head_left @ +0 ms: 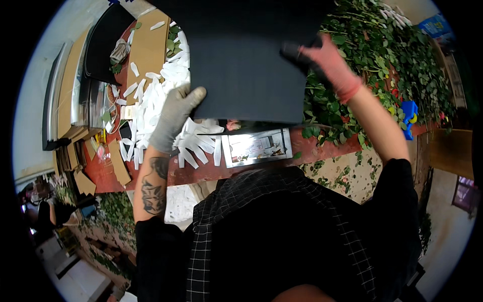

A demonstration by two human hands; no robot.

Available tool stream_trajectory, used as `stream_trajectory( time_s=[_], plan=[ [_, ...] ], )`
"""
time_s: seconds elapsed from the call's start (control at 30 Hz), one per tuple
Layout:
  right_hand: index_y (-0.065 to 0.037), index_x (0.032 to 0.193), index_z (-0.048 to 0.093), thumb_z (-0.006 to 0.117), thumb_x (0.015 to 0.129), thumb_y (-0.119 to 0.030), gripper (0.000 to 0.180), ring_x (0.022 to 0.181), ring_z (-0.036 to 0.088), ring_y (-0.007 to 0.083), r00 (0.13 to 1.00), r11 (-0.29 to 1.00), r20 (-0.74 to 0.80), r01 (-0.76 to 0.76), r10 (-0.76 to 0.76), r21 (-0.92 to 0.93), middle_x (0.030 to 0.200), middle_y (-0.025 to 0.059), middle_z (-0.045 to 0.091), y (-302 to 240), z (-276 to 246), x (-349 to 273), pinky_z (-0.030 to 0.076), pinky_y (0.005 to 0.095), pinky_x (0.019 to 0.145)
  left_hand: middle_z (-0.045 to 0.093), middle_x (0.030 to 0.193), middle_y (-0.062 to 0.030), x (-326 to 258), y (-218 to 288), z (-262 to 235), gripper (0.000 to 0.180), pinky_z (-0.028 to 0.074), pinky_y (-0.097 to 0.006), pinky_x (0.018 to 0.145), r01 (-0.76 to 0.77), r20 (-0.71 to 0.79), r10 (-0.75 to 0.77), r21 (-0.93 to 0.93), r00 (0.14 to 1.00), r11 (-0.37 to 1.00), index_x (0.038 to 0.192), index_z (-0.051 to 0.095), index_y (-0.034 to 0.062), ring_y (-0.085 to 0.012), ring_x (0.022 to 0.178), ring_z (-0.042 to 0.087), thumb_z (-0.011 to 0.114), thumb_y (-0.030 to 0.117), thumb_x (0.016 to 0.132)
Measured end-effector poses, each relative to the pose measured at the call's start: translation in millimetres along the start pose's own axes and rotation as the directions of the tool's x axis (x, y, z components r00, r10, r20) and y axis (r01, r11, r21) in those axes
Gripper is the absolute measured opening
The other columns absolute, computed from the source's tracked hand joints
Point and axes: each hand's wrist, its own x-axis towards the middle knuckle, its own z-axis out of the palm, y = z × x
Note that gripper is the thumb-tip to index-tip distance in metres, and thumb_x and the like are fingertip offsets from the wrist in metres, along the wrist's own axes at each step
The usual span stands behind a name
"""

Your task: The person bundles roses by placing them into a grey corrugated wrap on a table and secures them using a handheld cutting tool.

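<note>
A large black sheet or board, its kind not clear, is held up in front of me and runs out of the top of the picture. My left hand, in a pale grey glove, grips its left edge with the thumb on the near face. At its right edge is my right hand, in a red glove with a black palm. That hand is slightly blurred, its thumb across the sheet and its other fingers partly hidden. Below the sheet, a phone or tablet with a lit screen lies on the red table.
White mesh sleeves are heaped at the left, beside cardboard. Leafy stems cover the right side. A blue tool lies there. Cardboard and dark boards stand at far left. Fallen leaves litter the floor.
</note>
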Motion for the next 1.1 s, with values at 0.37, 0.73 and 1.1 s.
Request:
stream_trajectory(
  time_s=[0.37, 0.73, 1.1],
  plan=[
    [0.003, 0.123, 0.051, 0.069, 0.083, -0.013, 0.046, 0.094, 0.057, 0.0094, 0.952, 0.848, 0.278, -0.250, 0.127, 0.468, 0.109, 0.0065, 0.063, 61, 15, -24, 0.045, 0.0237, 0.084, 0.061, 0.078, -0.0060, 29, -95, 43, 0.050, 0.053, -0.022, 0.055, 0.182, 0.017, -0.181, -0.137, 0.983, 0.974, 0.098, 0.059, -0.0048, -0.0107, 0.066, 0.058, 0.062, 0.044, 0.087],
    [0.003, 0.120, 0.049, 0.066, 0.081, -0.003, 0.043, 0.092, 0.057, 0.0130, 0.905, 0.885, 0.191, -0.416, 0.381, 0.209, 0.105, 0.0094, 0.060, 126, 38, -50, 0.048, 0.0265, 0.082, 0.045, 0.048, 0.0000, 38, -110, 34, 0.049, 0.039, -0.025, 0.041, 0.325, 0.010, -0.332, 0.177, 0.943, 0.929, 0.068, 0.053, 0.0045, -0.0077, 0.043, 0.044, 0.057, 0.048, 0.089],
    [0.003, 0.114, 0.053, 0.071, 0.082, -0.012, 0.040, 0.085, 0.059, 0.0104, 0.934, 0.871, 0.097, -0.355, 0.343, 0.340, 0.103, 0.0058, 0.063, 80, 32, -29, 0.047, 0.0246, 0.075, 0.046, 0.053, 0.0004, 49, -95, 28, 0.043, 0.041, -0.027, 0.047, 0.215, 0.124, -0.246, 0.217, 0.961, 0.952, 0.071, 0.056, 0.0026, -0.0093, 0.047, 0.045, 0.053, 0.040, 0.090]
  ],
)
